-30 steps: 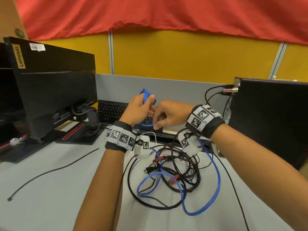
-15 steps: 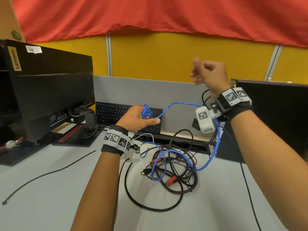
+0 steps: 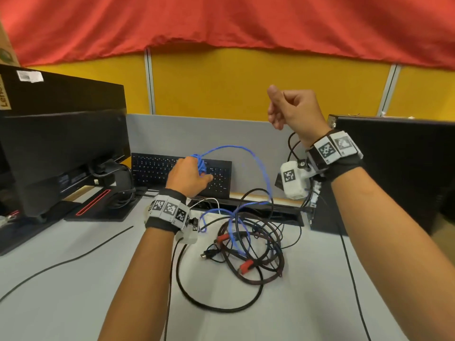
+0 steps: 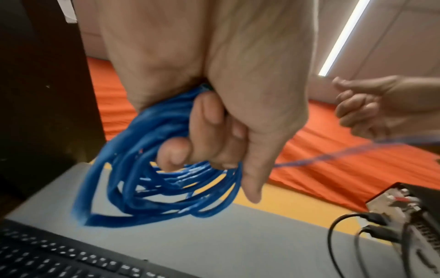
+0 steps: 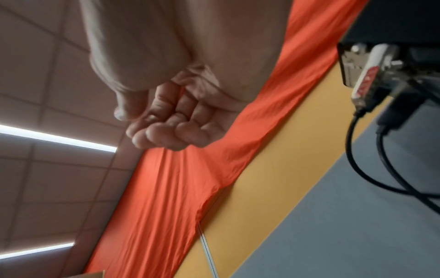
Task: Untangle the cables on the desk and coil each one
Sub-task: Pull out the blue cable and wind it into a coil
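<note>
I see my left hand (image 3: 188,177) over the keyboard (image 3: 157,168), fingers curled round a bundle of blue cable (image 4: 152,180) loops. From it one blue strand arcs up and right, then drops into the tangle of black and red-tipped cables (image 3: 248,249) on the desk (image 3: 61,291). My right hand (image 3: 293,107) is raised, fingers curled in — whether it pinches the strand I cannot tell.

Black monitor (image 3: 64,148), keyboard (image 3: 157,168), red cloth (image 3: 221,20) above yellow partition (image 3: 209,82)
</note>
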Available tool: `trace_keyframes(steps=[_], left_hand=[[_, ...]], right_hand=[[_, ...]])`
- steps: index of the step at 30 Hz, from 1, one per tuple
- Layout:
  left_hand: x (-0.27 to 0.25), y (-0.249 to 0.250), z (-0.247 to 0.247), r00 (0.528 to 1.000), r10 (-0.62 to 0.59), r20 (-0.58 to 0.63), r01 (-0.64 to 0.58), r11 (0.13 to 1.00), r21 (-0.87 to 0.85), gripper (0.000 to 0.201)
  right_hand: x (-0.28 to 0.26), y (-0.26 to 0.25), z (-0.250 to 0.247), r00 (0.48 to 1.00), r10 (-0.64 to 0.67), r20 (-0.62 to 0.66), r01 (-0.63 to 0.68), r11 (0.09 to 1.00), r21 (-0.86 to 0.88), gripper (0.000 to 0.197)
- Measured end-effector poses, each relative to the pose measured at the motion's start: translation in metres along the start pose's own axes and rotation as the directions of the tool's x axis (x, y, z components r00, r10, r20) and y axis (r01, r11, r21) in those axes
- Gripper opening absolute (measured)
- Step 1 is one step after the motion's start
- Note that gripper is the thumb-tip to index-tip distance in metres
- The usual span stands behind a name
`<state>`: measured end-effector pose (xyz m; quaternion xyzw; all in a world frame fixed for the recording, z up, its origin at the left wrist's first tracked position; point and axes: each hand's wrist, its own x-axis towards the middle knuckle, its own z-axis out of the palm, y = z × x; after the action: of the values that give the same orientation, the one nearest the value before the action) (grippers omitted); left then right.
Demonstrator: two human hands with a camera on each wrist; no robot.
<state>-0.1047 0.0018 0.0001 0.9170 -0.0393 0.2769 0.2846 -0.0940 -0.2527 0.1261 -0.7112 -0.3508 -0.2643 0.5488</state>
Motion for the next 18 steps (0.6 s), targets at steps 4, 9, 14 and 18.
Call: trace_keyframes(steps=[4,9,14,18], left_hand=[[0.001,-0.012,-0.004,0.992,-0.111,-0.054,0.107,0.992,-0.073,0.046],[0.005,-0.008,-0.012,0.994,-0.088,-0.058,0.082,0.992,-0.095,0.054],[0.004,-0.001,-0.021,1.000,-0.005,-0.008,0.004,0.999,-0.052,0.050],[0.004,-0.001,-0.022,0.987,0.074,0.146,-0.088,0.992,0.092,0.044]], right_hand=[[-0.013,-0.017,-0.001,0.986,-0.027,0.167,0.052,0.987,-0.149,0.041],[-0.066,-0.002,0.041,0.788,0.299,0.538,0.032,0.853,-0.521,0.068],[-0.100,0.004,0.064,0.580,0.268,0.769,-0.257,0.956,-0.140,0.081],[-0.102,-0.011,0.068,0.472,0.108,0.875,-0.359,0.930,0.079,0.072]])
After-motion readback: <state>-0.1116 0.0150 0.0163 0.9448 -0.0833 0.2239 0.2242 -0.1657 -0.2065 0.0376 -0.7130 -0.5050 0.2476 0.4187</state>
